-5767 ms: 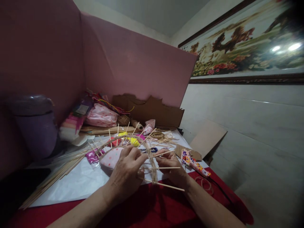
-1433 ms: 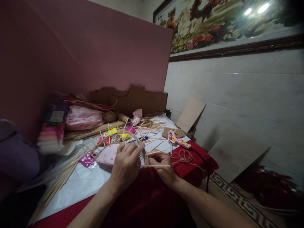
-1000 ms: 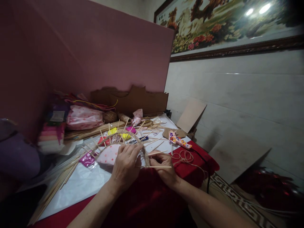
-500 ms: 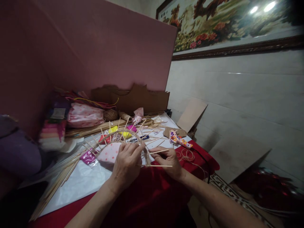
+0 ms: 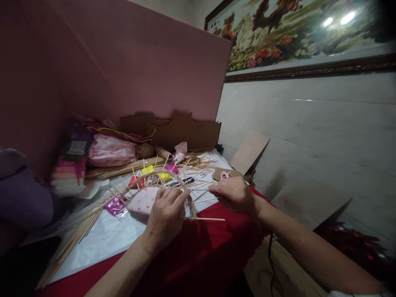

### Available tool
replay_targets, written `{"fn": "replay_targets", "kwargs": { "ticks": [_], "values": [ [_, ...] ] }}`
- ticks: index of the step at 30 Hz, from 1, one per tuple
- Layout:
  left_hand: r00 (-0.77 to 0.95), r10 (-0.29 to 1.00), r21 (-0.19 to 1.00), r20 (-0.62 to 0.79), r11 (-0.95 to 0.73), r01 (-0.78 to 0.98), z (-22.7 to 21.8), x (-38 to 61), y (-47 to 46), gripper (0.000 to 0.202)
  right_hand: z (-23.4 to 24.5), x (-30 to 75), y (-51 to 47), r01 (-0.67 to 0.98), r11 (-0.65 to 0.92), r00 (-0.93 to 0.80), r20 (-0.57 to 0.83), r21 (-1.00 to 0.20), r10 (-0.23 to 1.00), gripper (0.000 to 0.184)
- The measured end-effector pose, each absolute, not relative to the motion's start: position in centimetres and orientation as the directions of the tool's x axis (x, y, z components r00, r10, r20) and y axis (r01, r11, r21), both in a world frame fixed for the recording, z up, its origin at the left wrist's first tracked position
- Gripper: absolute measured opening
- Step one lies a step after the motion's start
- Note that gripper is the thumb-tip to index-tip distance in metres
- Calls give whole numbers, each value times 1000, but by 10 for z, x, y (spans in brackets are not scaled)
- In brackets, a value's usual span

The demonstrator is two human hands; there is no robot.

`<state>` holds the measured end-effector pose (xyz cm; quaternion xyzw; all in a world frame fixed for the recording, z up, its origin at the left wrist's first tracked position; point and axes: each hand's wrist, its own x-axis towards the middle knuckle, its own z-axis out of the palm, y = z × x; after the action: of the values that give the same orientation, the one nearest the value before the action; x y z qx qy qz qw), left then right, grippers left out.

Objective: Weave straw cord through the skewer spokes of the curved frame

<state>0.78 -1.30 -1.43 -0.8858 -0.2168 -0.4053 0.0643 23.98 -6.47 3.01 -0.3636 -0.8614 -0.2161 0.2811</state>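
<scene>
My left hand (image 5: 165, 212) is closed on the near right part of a twine-woven basket frame (image 5: 176, 177). Thin wooden sticks (image 5: 210, 219) poke outward all around its rim. White fabric with pink dots (image 5: 144, 200) covers its middle, partly hidden by my left hand. To the right, apart from the rim, my right hand (image 5: 235, 196) pinches a strand of twine (image 5: 199, 190) that runs taut back to the frame near my left fingertips. Behind my right hand, a flower-patterned glue gun (image 5: 225, 175) shows only in part, on a cardboard scrap (image 5: 217, 173).
Twine balls (image 5: 144, 151), a bundle of sticks (image 5: 108, 171) and dotted fabric (image 5: 111, 148) line the table's back. Small coloured packets (image 5: 116, 205) and a blue pen (image 5: 185, 180) lie around the frame. A red cloth (image 5: 198, 255) covers the near edge; a black cable (image 5: 271, 264) hangs at right.
My right hand has left the sticks at the rim and moved right and slightly up, drawing the twine out. My left hand and the frame stay nearly still.
</scene>
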Motion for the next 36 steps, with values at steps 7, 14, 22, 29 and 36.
{"fn": "replay_targets", "kwargs": {
  "ticks": [7,14,22,29,36],
  "values": [
    [593,328,42,735,-895,443,-14,7,-13,36,72,224,-51,755,579,-648,486,308,587,23],
    [614,331,29,716,-894,448,-17,8,-13,37,81,188,-22,796,457,-585,311,397,749,15],
    [623,347,23,701,-884,466,-16,6,-12,28,86,161,-9,745,516,-631,194,423,751,11],
    [623,348,-2,700,-872,490,-16,6,-12,14,80,154,-18,723,554,-669,215,414,712,12],
    [600,327,19,730,-887,461,-16,5,-13,17,65,163,-45,822,567,-532,424,52,732,13]
  ]
}}
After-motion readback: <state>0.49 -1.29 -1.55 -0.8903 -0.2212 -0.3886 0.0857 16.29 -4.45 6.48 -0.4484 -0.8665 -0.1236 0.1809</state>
